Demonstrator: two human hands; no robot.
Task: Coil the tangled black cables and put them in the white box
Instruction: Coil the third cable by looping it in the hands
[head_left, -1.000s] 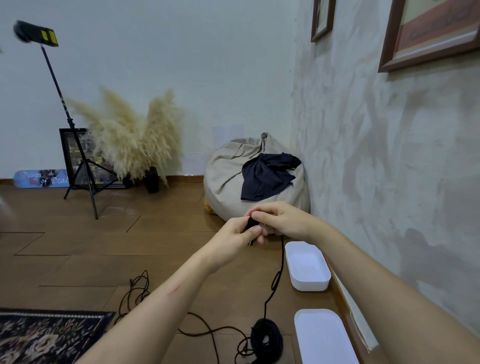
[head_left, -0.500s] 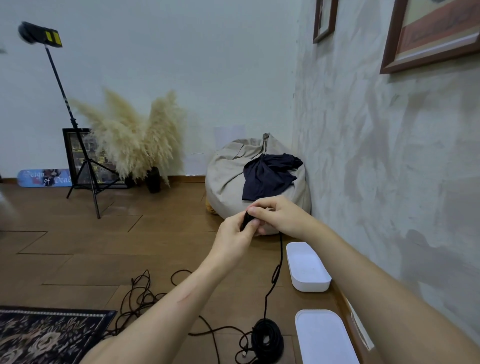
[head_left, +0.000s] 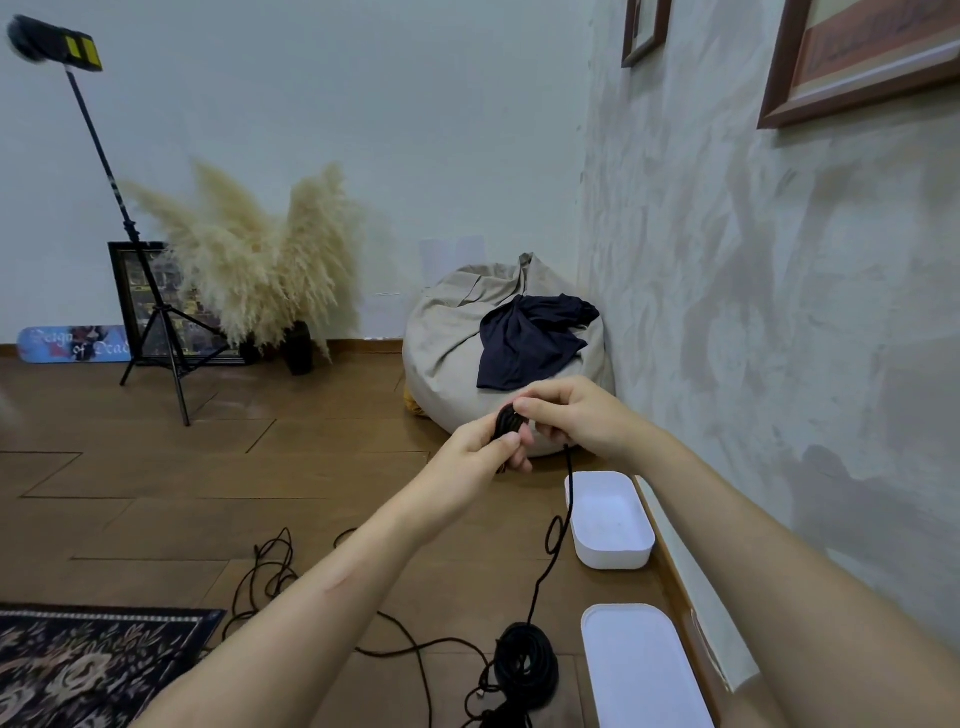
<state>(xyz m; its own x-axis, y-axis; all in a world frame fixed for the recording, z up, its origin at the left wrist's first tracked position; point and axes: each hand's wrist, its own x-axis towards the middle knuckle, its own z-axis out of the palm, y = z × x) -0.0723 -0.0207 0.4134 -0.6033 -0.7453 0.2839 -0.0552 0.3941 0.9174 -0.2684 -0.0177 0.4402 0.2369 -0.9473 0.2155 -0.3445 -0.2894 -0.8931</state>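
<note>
Right at the middle of the frame, the fingers of both hands pinch a small black coil of cable: the left hand closes on it from below and the right hand from above, thumbs and fingertips touching it. From under the right hand a black cable hangs down, kinks into a small loop beside the white box, and runs to a larger wound bundle lying on the wooden floor at the lower centre. The open box sits just below the hands, close against the textured wall on the right, and its near edge is well apart from the white lid in the lower right. More loose cable sprawls across the floor at lower left, its loops ending near the corner of the patterned rug. Beyond the hands a beige beanbag with a dark cloth draped on it fills the corner. Bare boards stretch open to the left, as far as the tripod stand and the pampas grass against the far wall.
</note>
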